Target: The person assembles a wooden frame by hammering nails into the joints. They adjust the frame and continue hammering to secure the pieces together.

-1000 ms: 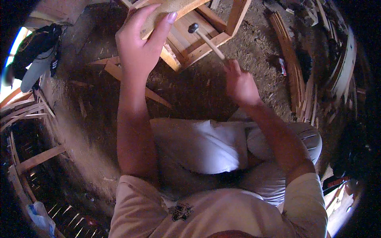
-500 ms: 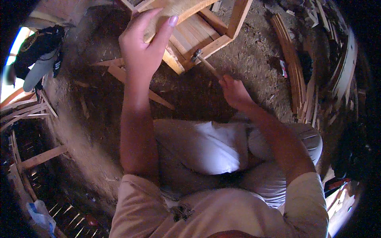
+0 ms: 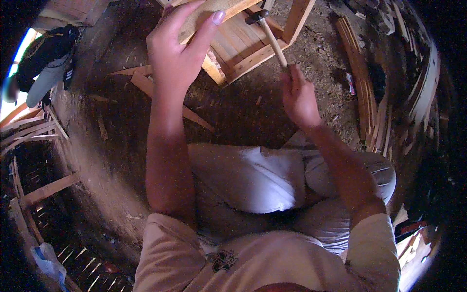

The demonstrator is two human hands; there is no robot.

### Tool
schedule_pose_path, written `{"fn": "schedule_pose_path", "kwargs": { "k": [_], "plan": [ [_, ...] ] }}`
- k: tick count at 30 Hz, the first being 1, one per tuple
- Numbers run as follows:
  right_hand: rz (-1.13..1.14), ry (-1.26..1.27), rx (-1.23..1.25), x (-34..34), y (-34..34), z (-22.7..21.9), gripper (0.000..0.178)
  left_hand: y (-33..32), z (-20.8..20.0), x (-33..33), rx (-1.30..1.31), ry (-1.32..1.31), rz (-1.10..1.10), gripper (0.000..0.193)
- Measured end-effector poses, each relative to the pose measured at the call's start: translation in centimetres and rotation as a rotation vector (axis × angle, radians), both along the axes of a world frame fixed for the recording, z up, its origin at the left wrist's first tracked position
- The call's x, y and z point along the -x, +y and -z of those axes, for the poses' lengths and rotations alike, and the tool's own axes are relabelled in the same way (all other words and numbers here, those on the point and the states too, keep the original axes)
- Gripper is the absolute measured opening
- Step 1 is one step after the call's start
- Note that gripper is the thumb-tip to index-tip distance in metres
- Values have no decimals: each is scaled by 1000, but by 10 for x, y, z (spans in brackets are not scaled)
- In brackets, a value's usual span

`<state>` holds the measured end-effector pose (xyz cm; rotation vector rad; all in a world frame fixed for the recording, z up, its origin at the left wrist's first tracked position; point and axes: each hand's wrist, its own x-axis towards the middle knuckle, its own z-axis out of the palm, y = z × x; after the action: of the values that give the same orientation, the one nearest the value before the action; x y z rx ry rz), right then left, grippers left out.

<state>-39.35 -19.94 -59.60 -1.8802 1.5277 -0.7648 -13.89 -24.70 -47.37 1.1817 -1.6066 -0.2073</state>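
My right hand [image 3: 300, 100] is closed round the handle of a hammer [image 3: 275, 44]. Its dark head is raised over a wooden frame [image 3: 255, 58] with a slatted panel, which looks like part of a piece of furniture. My left hand [image 3: 175, 53] grips the curved upper board [image 3: 233, 10] of that frame, its thumb lying along the near side. The other fingers reach over the board and are partly hidden, and the frame's far end runs out of the picture's top.
Pointed wood offcuts [image 3: 146, 87] lie on the dirt floor left of the frame. Long stacked strips [image 3: 357, 73] and other lumber stand at the right. A slatted wooden structure [image 3: 51, 192] is at the far left, below a dark bag-like bundle [image 3: 46, 68].
My right hand has lifted the hammer from the frame's near corner, up and to the right. My left hand keeps its grip, and the frame has shifted very slightly.
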Motion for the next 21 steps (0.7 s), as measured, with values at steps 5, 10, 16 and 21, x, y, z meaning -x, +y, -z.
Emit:
{"fn": "schedule_pose_path", "kwargs": {
  "k": [5, 10, 16, 21],
  "plan": [
    [-214, 373, -135, 3, 15, 40, 17, -9, 4, -5, 85, -76, 16, 28],
    [-112, 301, -2, -9, 18, 13, 18, -5, 2, -4, 78, -38, 23, 28],
    [-252, 408, -90, -19, 19, -6, 34, -8, 3, -12, 98, -60, 13, 30],
    [-175, 290, 11, -8, 23, 12, 20, -11, 4, -3, 81, -9, 39, 30]
  ]
}}
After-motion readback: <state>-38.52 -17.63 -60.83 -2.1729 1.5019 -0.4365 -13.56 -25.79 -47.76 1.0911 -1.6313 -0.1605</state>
